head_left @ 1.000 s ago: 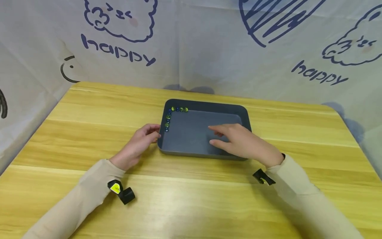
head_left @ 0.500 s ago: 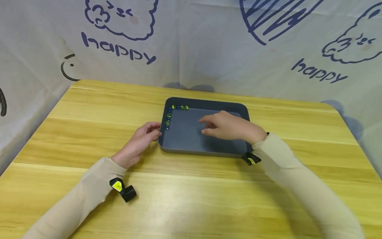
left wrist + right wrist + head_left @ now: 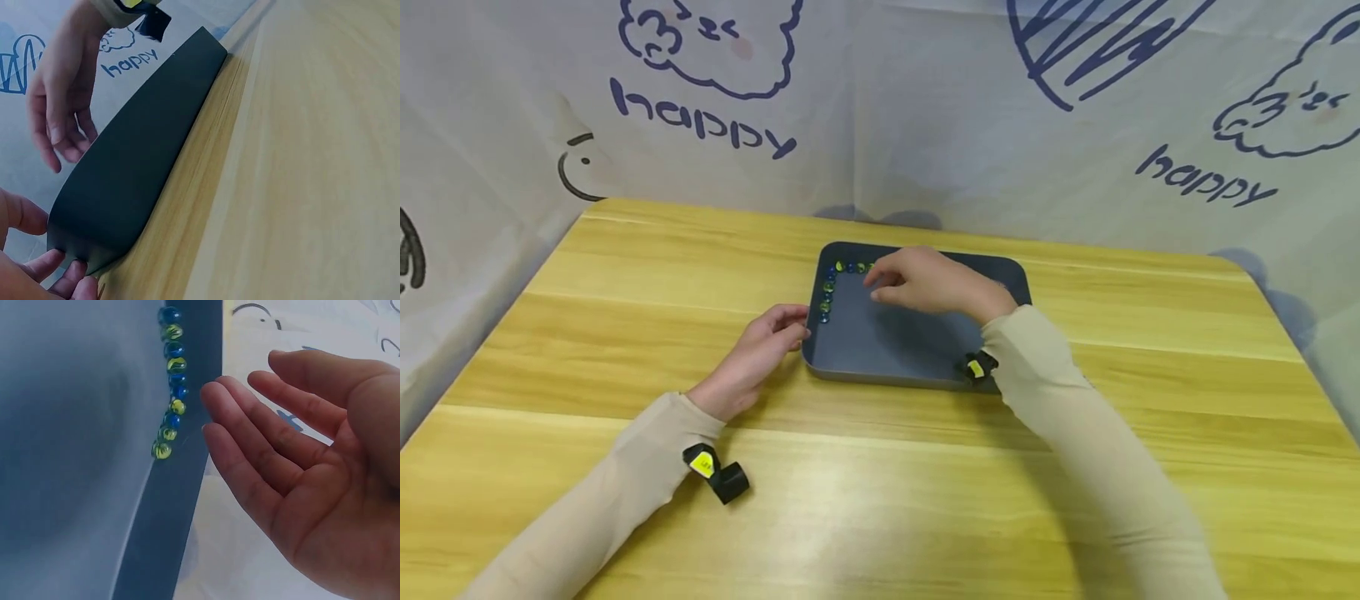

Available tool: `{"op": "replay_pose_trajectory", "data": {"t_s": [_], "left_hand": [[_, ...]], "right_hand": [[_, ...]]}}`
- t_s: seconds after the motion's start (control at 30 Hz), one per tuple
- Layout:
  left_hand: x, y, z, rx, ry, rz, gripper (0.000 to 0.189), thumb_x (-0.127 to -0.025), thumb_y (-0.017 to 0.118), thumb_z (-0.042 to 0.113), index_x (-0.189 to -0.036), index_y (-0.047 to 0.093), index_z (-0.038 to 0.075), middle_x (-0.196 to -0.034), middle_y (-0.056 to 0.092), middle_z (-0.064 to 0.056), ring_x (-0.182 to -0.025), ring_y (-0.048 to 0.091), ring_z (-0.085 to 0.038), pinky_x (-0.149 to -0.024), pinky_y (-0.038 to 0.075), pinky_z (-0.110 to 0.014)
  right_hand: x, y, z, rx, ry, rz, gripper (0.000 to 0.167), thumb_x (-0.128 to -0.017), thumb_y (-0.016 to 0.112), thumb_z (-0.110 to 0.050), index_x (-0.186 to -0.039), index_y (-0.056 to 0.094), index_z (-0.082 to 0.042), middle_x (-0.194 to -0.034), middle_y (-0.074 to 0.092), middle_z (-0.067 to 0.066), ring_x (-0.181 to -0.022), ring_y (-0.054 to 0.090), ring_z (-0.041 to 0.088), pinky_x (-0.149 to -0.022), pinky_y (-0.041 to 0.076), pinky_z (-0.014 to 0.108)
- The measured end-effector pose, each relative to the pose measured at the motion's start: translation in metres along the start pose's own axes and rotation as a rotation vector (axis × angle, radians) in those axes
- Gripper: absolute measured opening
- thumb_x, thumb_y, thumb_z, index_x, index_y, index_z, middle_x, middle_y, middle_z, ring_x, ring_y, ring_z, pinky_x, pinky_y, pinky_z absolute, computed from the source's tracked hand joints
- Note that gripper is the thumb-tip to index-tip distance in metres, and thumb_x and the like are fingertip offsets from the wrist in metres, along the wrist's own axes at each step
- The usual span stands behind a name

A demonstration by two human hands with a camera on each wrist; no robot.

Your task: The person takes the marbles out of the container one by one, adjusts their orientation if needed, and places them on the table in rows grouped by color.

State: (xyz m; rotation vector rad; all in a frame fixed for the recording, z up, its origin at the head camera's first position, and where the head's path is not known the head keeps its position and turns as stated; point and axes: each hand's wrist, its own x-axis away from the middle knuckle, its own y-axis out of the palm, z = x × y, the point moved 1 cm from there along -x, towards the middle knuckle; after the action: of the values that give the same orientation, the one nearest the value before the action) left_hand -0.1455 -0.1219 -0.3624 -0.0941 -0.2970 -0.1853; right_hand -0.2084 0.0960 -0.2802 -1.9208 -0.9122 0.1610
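Yellow wood-grain tabletop below. Touching the left edge of a dark grey rectangular tray with a relaxed left hand. Above its far half, an empty, loose-fingered right hand. Inside, round the far left corner, near both hands, blue and yellow-green glass marbles.

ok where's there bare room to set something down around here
The table is bare right of the tray and, nearer, between the sleeves. Inside, the near-left floor is bare. It's crowded in the far-left corner, where marbles line both walls, and the right grip hangs over the far middle.
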Motion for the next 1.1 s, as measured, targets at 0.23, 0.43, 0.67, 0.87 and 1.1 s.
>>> {"op": "replay_pose_trajectory", "data": {"t_s": [0.23, 0.43, 0.67, 0.87, 1.1], "left_hand": [[-0.001, 0.000, 0.001, 0.005, -0.010, 0.004, 0.046, -0.097, 0.041, 0.006, -0.142, 0.035, -0.006, -0.140, 0.040, -0.020, -0.123, 0.040, -0.028, -0.104, 0.035, -0.038], [0.000, 0.000, 0.000, -0.002, -0.004, -0.001, 0.046, -0.098, 0.041, 0.008, -0.142, 0.036, -0.005, -0.140, 0.041, -0.019, -0.123, 0.040, -0.027, -0.104, 0.034, -0.037], [0.000, 0.000, 0.000, 0.003, -0.005, 0.009, 0.046, -0.098, 0.041, 0.008, -0.141, 0.037, -0.005, -0.140, 0.041, -0.019, -0.123, 0.041, -0.028, -0.103, 0.034, -0.037], [0.000, 0.001, 0.000, 0.005, -0.007, 0.020, 0.044, -0.098, 0.041, 0.008, -0.140, 0.039, -0.005, -0.138, 0.043, -0.018, -0.124, 0.043, -0.028, -0.103, 0.035, -0.036], [0.002, 0.001, 0.000, 0.005, -0.008, 0.018, 0.045, -0.098, 0.040, 0.008, -0.141, 0.038, -0.005, -0.139, 0.042, -0.019, -0.124, 0.042, -0.028, -0.103, 0.034, -0.036]], "right_hand": [[-0.021, 0.007, -0.004, -0.019, -0.037, 0.000, 0.029, -0.098, 0.057, -0.013, -0.123, 0.065, -0.003, -0.111, 0.068, 0.008, -0.092, 0.064, 0.018, -0.081, 0.051, 0.033], [-0.036, 0.013, -0.005, -0.005, -0.039, -0.024, 0.028, -0.097, 0.058, -0.012, -0.122, 0.066, -0.003, -0.111, 0.068, 0.008, -0.090, 0.065, 0.017, -0.080, 0.052, 0.031], [-0.046, 0.015, -0.008, 0.042, -0.015, -0.045, 0.021, -0.095, 0.061, -0.012, -0.113, 0.071, -0.004, -0.100, 0.070, 0.006, -0.086, 0.064, 0.017, -0.079, 0.051, 0.032], [-0.053, 0.016, -0.012, 0.041, 0.021, -0.055, 0.017, -0.095, 0.062, -0.012, -0.106, 0.073, -0.006, -0.091, 0.069, 0.005, -0.080, 0.063, 0.018, -0.078, 0.050, 0.032], [-0.061, 0.022, -0.014, 0.039, 0.057, -0.059, 0.019, -0.092, 0.064, -0.010, -0.107, 0.075, -0.007, -0.094, 0.072, 0.004, -0.079, 0.063, 0.015, -0.076, 0.050, 0.027]]}}
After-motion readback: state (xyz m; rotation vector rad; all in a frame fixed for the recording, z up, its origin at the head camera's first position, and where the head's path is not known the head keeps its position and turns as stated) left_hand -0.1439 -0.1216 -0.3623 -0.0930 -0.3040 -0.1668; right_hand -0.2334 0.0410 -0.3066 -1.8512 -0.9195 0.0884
